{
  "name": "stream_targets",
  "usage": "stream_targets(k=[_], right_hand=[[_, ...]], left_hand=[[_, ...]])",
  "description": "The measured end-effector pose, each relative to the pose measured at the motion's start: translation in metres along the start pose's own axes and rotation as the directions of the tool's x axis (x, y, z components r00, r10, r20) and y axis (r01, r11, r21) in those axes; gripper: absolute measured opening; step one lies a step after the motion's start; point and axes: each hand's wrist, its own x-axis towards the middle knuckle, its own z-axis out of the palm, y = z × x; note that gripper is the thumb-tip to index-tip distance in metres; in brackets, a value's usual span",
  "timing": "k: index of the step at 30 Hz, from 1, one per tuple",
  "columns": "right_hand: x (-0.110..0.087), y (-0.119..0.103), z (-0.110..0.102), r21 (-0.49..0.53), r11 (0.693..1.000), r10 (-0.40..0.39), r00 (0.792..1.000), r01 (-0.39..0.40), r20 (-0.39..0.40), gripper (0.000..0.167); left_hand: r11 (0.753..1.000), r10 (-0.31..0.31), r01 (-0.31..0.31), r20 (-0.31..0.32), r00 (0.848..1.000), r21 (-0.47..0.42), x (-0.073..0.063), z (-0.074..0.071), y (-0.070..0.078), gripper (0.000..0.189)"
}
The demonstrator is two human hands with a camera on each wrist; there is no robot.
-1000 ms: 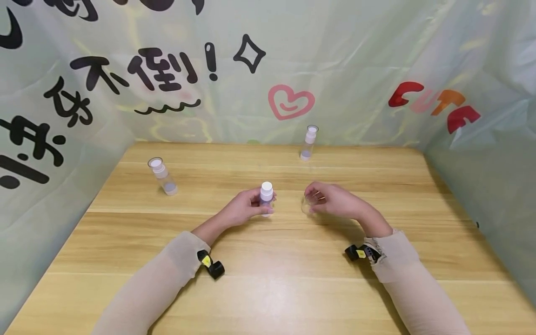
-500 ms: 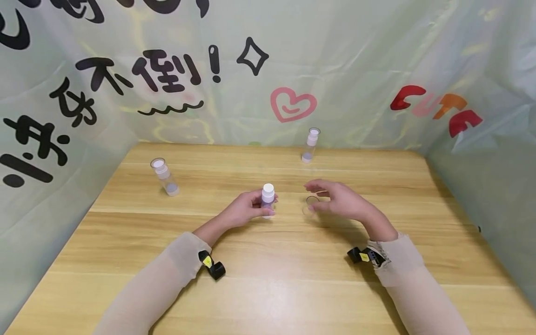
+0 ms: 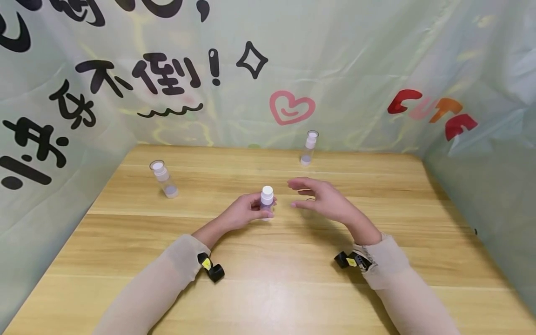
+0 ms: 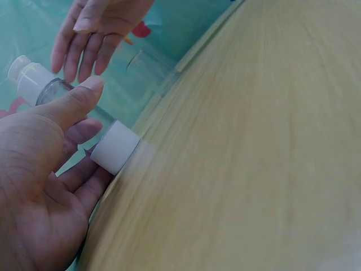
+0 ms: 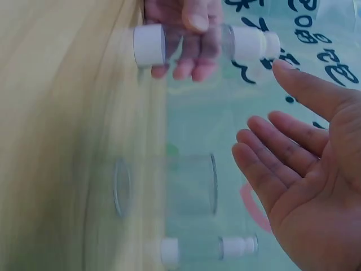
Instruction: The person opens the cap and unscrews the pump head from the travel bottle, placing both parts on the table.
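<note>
A small pump bottle with a white top, clear body and white base stands upright on the table. My left hand holds it, thumb on one side and fingers on the other, as the left wrist view of the white base also shows. To its right, my right hand hovers with fingers extended and nothing in it, apart from the bottle. A clear cylindrical cap stands on the table beside the right hand, mostly hidden by that hand in the head view.
Two similar bottles, each under a clear cap, stand farther off: one bottle at the left, another bottle near the back edge. A printed curtain hangs behind and beside the wooden table.
My right hand has let go of the clear cap, opened its fingers and moved left toward the bottle. The left hand keeps its hold in the same place.
</note>
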Motion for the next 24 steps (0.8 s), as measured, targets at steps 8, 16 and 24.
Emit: stream_targets(k=[8, 16, 24], right_hand=[[0.016, -0.01, 0.021, 0.033, 0.998, -0.047, 0.999, 0.048, -0.013, 0.057], [0.026, -0.011, 0.035, 0.144, 0.989, -0.032, 0.999, 0.037, -0.035, 0.053], [0.031, -0.013, 0.046, 0.173, 0.985, -0.019, 0.999, 0.027, -0.051, 0.05]], left_hand=[[0.999, 0.013, -0.012, -0.006, 1.0, 0.038, -0.001, -0.001, 0.0, 0.039], [0.999, 0.008, -0.008, -0.004, 1.0, 0.035, -0.002, -0.001, -0.001, 0.038], [0.997, 0.007, -0.006, -0.014, 1.0, 0.081, -0.001, -0.001, 0.0, 0.031]])
